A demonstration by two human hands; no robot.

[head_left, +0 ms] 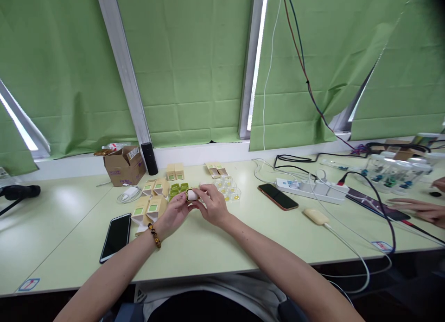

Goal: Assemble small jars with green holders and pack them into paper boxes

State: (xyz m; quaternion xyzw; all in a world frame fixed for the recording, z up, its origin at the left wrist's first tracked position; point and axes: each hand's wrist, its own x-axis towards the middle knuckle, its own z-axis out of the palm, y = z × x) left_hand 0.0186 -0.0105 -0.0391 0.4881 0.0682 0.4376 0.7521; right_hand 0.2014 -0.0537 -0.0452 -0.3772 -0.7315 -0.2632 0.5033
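Observation:
A small white rounded piece sits in a dark-rimmed, square-looking little cup; its exact kind is too small to tell. Pinched around the cup's left side is my left hand, with a beaded bracelet on the wrist. My right hand closes on the right side, fingertips at the white piece and the rim. Just behind my left hand are several small green cups. A clear plastic tray with round hollows and yellow spots lies beyond my right hand. Pale yellow boxes with green labels stand left of my hands.
More small boxes stand farther back. A phone lies at left, another phone at right near a power strip with cables. A cardboard box and black cylinder stand by the window. Another person's hand is at far right.

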